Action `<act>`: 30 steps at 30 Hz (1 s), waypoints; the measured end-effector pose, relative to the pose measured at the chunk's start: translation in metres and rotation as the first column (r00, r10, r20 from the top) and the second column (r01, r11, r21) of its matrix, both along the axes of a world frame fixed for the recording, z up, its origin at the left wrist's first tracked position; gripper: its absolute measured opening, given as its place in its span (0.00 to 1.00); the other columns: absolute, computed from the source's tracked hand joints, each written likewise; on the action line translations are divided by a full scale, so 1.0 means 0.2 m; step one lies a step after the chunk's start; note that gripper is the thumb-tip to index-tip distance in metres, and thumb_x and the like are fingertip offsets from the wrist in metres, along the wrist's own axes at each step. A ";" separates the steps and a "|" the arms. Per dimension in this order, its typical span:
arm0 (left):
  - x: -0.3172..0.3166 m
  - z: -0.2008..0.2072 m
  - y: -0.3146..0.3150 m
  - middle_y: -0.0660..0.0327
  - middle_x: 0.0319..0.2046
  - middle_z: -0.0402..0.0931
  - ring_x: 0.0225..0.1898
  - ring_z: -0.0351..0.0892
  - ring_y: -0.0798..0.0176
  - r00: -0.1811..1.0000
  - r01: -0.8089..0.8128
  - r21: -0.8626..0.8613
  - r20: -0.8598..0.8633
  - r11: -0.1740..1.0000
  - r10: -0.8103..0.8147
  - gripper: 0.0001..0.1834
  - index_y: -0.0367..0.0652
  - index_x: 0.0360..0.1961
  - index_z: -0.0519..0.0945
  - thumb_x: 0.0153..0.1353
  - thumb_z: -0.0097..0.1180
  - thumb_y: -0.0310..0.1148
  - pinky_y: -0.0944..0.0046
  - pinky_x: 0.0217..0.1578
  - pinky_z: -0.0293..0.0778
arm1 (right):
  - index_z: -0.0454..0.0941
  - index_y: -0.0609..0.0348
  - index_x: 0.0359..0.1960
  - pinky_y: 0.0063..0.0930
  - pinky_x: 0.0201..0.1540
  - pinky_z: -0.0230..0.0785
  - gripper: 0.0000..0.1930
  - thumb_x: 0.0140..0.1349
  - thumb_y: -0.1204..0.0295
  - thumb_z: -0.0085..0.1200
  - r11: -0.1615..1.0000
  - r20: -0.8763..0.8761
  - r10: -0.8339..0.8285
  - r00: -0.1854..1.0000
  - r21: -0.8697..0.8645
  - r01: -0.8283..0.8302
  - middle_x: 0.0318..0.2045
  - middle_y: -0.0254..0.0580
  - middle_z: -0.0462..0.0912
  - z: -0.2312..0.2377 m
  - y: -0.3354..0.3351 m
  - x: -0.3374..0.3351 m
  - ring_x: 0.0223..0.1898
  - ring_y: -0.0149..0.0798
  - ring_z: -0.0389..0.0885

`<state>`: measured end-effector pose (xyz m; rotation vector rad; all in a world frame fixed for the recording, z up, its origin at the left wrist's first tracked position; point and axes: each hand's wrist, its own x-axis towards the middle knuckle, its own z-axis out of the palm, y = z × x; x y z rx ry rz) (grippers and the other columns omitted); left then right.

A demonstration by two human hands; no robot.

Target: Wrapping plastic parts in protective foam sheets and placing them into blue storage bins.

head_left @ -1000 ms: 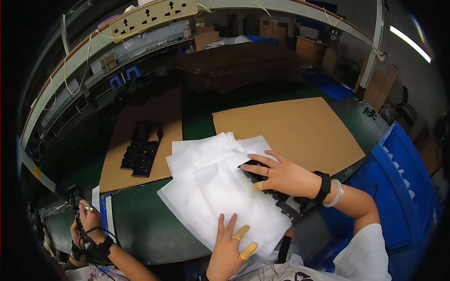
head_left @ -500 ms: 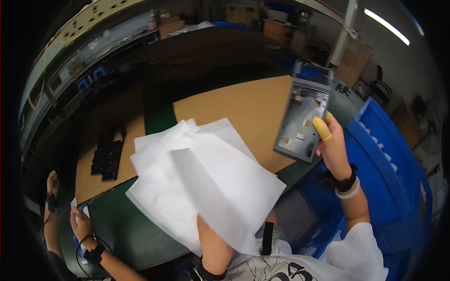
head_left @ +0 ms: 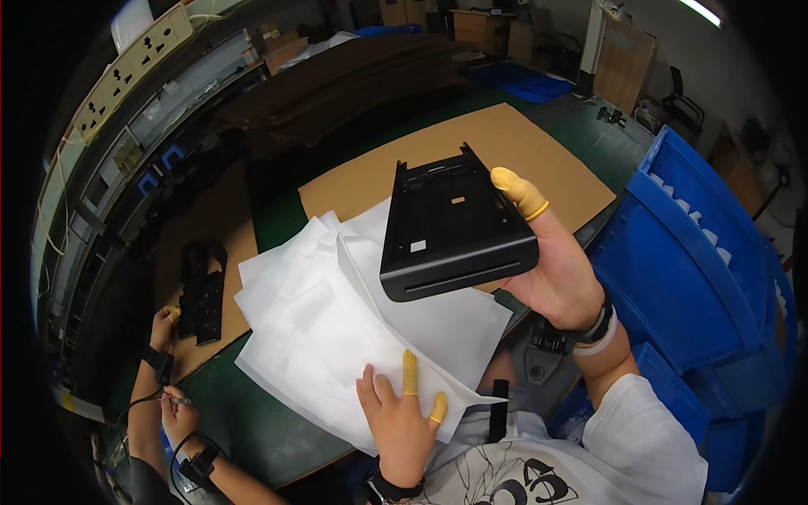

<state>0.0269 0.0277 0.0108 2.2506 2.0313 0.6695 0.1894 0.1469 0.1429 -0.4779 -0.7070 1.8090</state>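
Observation:
My right hand [head_left: 557,273] grips a black rectangular plastic housing [head_left: 459,219] by its right side, with a yellow-capped thumb along the edge. Tilted above the sheets, the housing shows its open inner side, a small white label, a tan patch and a slot across its near end. My left hand [head_left: 399,429] lies with fingers spread on a stack of thin white sheets [head_left: 303,337]; two of its fingers wear yellow finger cots. The top sheet's right part is raised in a fold beside that hand.
Brown cardboard [head_left: 555,160] lies on the green table beyond the sheets. Blue bins [head_left: 673,278] stand at the right. At the left, a co-worker's hands [head_left: 178,417] are near black parts [head_left: 202,307] on another cardboard piece [head_left: 240,286]; one hand holds a small metal-tipped item.
My right hand has brought the housing left and nearer, over the sheets, and turned it. My left hand, earlier behind a raised sheet, now shows on the stack. The co-worker's hands have moved.

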 end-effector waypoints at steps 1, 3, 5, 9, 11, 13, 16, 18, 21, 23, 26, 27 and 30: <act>0.00 0.00 0.00 0.41 0.41 0.59 0.55 0.53 0.35 1.000 -0.004 -0.003 -0.002 1.000 0.004 0.30 0.38 0.50 0.71 0.44 0.59 0.40 0.44 0.55 0.54 | 0.73 0.57 0.35 0.21 0.35 0.73 0.17 0.67 0.58 0.36 0.999 0.018 0.051 0.999 0.017 -0.051 0.26 0.31 0.79 -0.01 0.00 0.00 0.26 0.24 0.77; -0.01 0.00 0.00 0.41 0.41 0.59 0.55 0.52 0.35 1.000 -0.007 -0.007 -0.004 1.000 0.007 0.31 0.38 0.51 0.70 0.44 0.59 0.40 0.44 0.56 0.53 | 0.74 0.56 0.35 0.21 0.34 0.73 0.17 0.67 0.58 0.36 0.999 0.015 0.039 0.999 0.016 -0.039 0.25 0.31 0.79 -0.01 0.01 -0.01 0.25 0.24 0.77; -0.01 0.00 0.00 0.41 0.40 0.59 0.55 0.52 0.36 1.000 -0.016 -0.018 -0.008 1.000 0.016 0.33 0.39 0.53 0.68 0.44 0.59 0.40 0.43 0.56 0.52 | 0.74 0.56 0.34 0.20 0.33 0.72 0.17 0.67 0.58 0.36 0.999 0.014 0.030 0.999 0.017 -0.030 0.25 0.30 0.79 -0.03 0.03 -0.01 0.24 0.24 0.77; 0.01 0.00 0.00 0.42 0.40 0.60 0.55 0.52 0.36 1.000 -0.021 -0.019 0.001 1.000 0.021 0.35 0.40 0.55 0.67 0.44 0.59 0.41 0.42 0.56 0.52 | 0.69 0.61 0.50 0.29 0.43 0.74 0.20 0.66 0.59 0.36 0.941 -0.167 0.295 0.941 0.222 -0.256 0.43 0.43 0.78 -0.11 0.08 0.07 0.41 0.36 0.79; 0.01 -0.01 0.01 0.42 0.39 0.60 0.55 0.52 0.36 1.000 -0.011 -0.009 0.000 1.000 0.011 0.35 0.41 0.56 0.67 0.44 0.59 0.41 0.42 0.56 0.51 | 0.69 0.61 0.50 0.29 0.44 0.73 0.20 0.66 0.59 0.36 0.919 -0.172 0.344 0.923 0.263 -0.294 0.43 0.43 0.78 -0.11 0.08 0.07 0.42 0.36 0.79; 0.01 -0.01 0.00 0.42 0.39 0.60 0.55 0.52 0.36 1.000 -0.018 -0.011 0.001 1.000 0.018 0.34 0.41 0.55 0.67 0.44 0.59 0.41 0.42 0.56 0.51 | 0.68 0.62 0.51 0.30 0.45 0.72 0.20 0.66 0.60 0.36 0.954 -0.145 0.254 0.956 0.198 -0.224 0.44 0.43 0.77 -0.10 0.07 0.06 0.43 0.35 0.78; 0.02 -0.01 0.00 0.42 0.39 0.61 0.54 0.54 0.36 1.000 -0.023 0.008 0.002 1.000 0.023 0.33 0.41 0.53 0.69 0.45 0.59 0.42 0.42 0.56 0.51 | 0.69 0.63 0.50 0.31 0.47 0.71 0.20 0.66 0.60 0.37 0.943 -0.171 0.296 0.940 0.206 -0.260 0.44 0.43 0.77 -0.11 0.07 0.05 0.43 0.36 0.78; 0.00 -0.03 0.00 0.43 0.39 0.63 0.53 0.57 0.37 0.999 -0.046 0.031 -0.006 0.998 0.046 0.31 0.41 0.52 0.71 0.45 0.59 0.42 0.42 0.56 0.52 | 0.69 0.59 0.42 0.21 0.25 0.70 0.16 0.67 0.60 0.35 0.966 0.115 0.073 0.991 0.240 -0.099 0.27 0.36 0.78 -0.15 0.00 0.00 0.20 0.28 0.75; -0.03 -0.12 0.00 0.47 0.38 0.63 0.53 0.57 0.36 0.989 0.087 0.099 0.109 0.991 -0.098 0.25 0.38 0.43 0.74 0.43 0.61 0.40 0.35 0.54 0.51 | 0.50 0.64 0.60 0.23 0.48 0.65 0.32 0.60 0.62 0.49 0.856 0.253 0.201 0.946 0.424 -0.295 0.48 0.40 0.68 -0.16 -0.14 -0.02 0.44 0.26 0.71; -0.05 -0.15 0.00 0.47 0.38 0.63 0.53 0.57 0.36 0.987 0.077 0.106 0.132 0.991 -0.091 0.25 0.38 0.42 0.74 0.43 0.61 0.40 0.35 0.54 0.51 | 0.48 0.67 0.61 0.22 0.52 0.59 0.35 0.57 0.65 0.53 0.813 0.313 0.268 0.911 0.434 -0.388 0.49 0.39 0.67 -0.21 -0.21 0.00 0.45 0.24 0.68; -0.05 -0.15 0.01 0.46 0.38 0.62 0.53 0.56 0.37 0.986 0.077 0.107 0.140 0.991 -0.092 0.23 0.38 0.39 0.76 0.41 0.62 0.40 0.35 0.54 0.51 | 0.49 0.67 0.60 0.20 0.50 0.58 0.35 0.56 0.67 0.55 0.788 0.383 0.281 0.880 0.431 -0.439 0.45 0.36 0.67 -0.27 -0.21 0.00 0.43 0.24 0.67; -0.05 -0.13 0.01 0.46 0.38 0.62 0.53 0.56 0.37 0.988 0.078 0.098 0.126 0.992 -0.090 0.23 0.39 0.39 0.76 0.41 0.62 0.39 0.35 0.54 0.51 | 0.51 0.67 0.59 0.20 0.49 0.58 0.34 0.56 0.67 0.55 0.763 0.445 0.263 0.856 0.448 -0.466 0.44 0.35 0.68 -0.28 -0.20 0.01 0.42 0.24 0.66; -0.06 -0.04 0.02 0.46 0.38 0.61 0.54 0.55 0.38 0.984 0.062 0.055 0.166 0.997 -0.070 0.20 0.40 0.39 0.77 0.43 0.61 0.36 0.36 0.56 0.51 | 0.58 0.64 0.52 0.21 0.48 0.59 0.27 0.56 0.66 0.55 0.730 0.524 0.243 0.816 0.455 -0.510 0.38 0.34 0.68 -0.29 -0.18 -0.01 0.41 0.24 0.67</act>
